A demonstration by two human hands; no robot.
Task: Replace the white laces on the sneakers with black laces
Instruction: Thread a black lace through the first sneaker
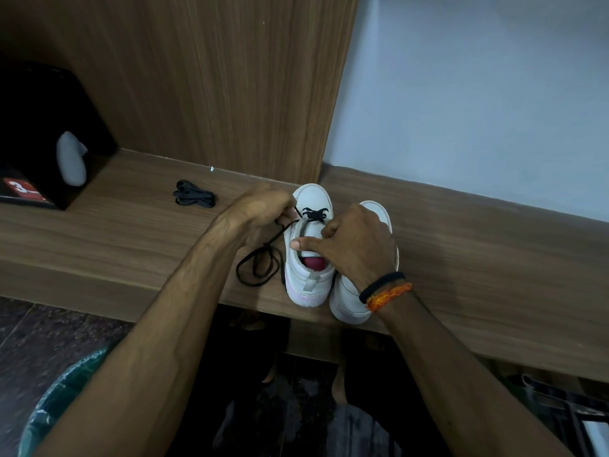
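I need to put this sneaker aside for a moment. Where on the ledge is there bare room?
The ledge is bare right of the sneakers, below the pale wall. A smaller gap lies between the bundled black lace and the black box. Around both hands it is crowded.

The scene was dim, lit softly from above and the right, where the wall [478, 94] was the brightest area. The box [43, 133] at left sank to near black, and the space under the surface [131, 245] lost all detail. Shadows were soft; there was no glare. Straight edges bowed toward the corners. The forearms nearest the camera were slightly blurred.
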